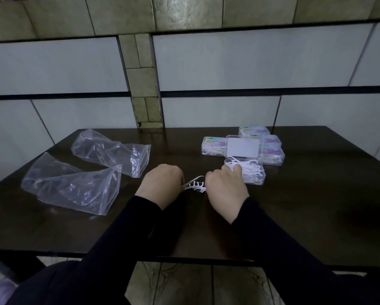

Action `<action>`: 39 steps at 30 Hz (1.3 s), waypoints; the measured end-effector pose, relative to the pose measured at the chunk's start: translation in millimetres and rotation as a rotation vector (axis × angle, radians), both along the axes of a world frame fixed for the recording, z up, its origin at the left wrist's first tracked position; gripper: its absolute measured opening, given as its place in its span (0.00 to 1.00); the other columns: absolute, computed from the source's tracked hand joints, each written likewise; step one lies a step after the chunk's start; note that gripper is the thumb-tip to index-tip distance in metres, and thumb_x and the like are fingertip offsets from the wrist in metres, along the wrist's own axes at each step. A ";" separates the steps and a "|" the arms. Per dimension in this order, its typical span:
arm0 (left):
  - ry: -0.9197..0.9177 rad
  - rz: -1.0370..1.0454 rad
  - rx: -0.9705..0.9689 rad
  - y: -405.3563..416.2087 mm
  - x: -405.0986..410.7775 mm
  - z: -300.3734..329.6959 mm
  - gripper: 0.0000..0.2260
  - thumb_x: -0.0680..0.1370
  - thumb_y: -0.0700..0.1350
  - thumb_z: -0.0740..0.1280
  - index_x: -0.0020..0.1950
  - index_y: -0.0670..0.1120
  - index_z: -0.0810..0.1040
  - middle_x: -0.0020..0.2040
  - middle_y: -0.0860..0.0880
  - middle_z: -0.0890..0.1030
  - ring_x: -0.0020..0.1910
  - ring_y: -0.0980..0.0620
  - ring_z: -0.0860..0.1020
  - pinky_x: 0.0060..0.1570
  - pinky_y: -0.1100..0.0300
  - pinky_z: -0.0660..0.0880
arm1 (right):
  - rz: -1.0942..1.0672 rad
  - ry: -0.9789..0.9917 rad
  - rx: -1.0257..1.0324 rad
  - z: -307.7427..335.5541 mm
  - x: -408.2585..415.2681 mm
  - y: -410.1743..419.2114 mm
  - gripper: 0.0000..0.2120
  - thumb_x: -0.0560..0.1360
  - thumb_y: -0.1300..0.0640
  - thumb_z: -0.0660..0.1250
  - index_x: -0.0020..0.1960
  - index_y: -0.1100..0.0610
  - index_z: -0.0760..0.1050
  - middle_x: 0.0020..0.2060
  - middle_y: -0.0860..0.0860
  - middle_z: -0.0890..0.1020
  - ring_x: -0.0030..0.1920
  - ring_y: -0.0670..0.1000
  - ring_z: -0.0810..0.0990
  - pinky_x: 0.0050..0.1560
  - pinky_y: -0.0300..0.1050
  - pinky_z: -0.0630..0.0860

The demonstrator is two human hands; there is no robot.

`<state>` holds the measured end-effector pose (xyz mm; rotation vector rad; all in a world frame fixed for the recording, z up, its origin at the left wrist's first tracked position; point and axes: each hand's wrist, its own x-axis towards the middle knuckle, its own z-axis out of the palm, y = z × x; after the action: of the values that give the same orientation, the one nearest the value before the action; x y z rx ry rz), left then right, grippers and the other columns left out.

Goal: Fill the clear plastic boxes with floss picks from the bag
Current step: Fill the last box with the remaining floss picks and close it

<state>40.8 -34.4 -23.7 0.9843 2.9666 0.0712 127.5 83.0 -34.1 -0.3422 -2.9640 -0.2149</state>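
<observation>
Head view: at frame centre, the left hand (162,183) pinches a small bundle of floss picks (196,186); the right hand (225,188) curls beside them, its hold unclear. The open box (249,173), centre-right, looks heaped; more picks may spill onto the table (316,205).

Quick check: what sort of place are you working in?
Likely a home room, not a factory: a dark table against a tiled wall, with loose bags and small boxes.
</observation>
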 end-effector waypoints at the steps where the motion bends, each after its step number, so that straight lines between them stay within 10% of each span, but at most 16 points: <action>1: 0.004 -0.009 -0.021 0.3 -0.1 -1.8 0.08 0.79 0.48 0.64 0.54 0.49 0.80 0.53 0.48 0.80 0.54 0.49 0.76 0.53 0.56 0.76 | -0.009 -0.016 0.006 0.8 0.0 -0.7 0.11 0.79 0.63 0.54 0.54 0.57 0.73 0.51 0.54 0.78 0.57 0.57 0.72 0.61 0.56 0.61; 39: 0.116 0.046 0.163 11.3 2.1 -18.0 0.10 0.80 0.49 0.63 0.60 0.50 0.74 0.55 0.51 0.76 0.55 0.52 0.72 0.50 0.60 0.71 | -0.127 -0.112 0.049 -5.6 -1.1 -0.9 0.13 0.81 0.56 0.53 0.57 0.58 0.74 0.53 0.55 0.78 0.58 0.57 0.72 0.63 0.56 0.59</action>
<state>42.9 -23.1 -41.7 0.9674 3.1318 0.2700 126.4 82.1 -39.7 -0.5291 -3.0433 -0.3311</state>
